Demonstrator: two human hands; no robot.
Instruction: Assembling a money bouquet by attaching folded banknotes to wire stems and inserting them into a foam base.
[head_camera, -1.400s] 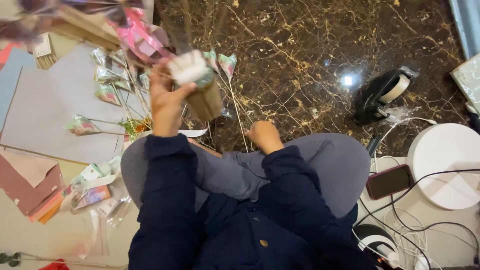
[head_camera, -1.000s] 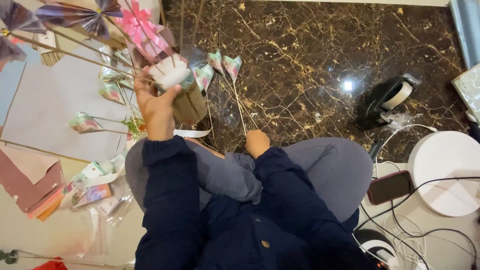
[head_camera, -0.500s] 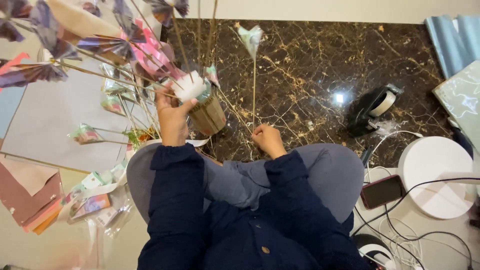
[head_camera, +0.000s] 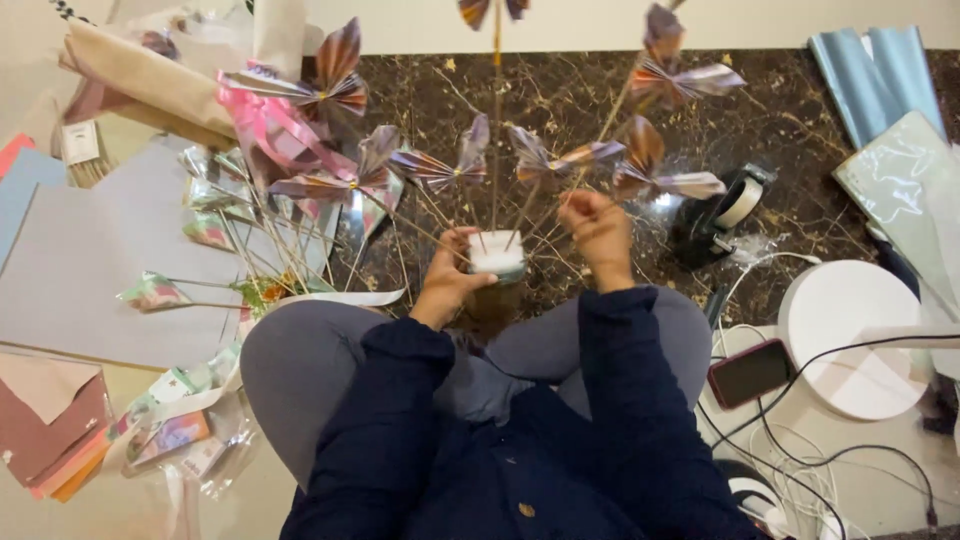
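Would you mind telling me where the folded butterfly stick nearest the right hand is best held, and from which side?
Grip the thin stick low down, well under the folded butterfly, coming from the right where the right hand already is. The paper wings would likely crush, and the left hand occupies the white foam base.

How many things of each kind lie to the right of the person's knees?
Tape dispenser: 1
Phone: 1
White round disc: 1
Blue-grey paper roll: 1
Total: 4
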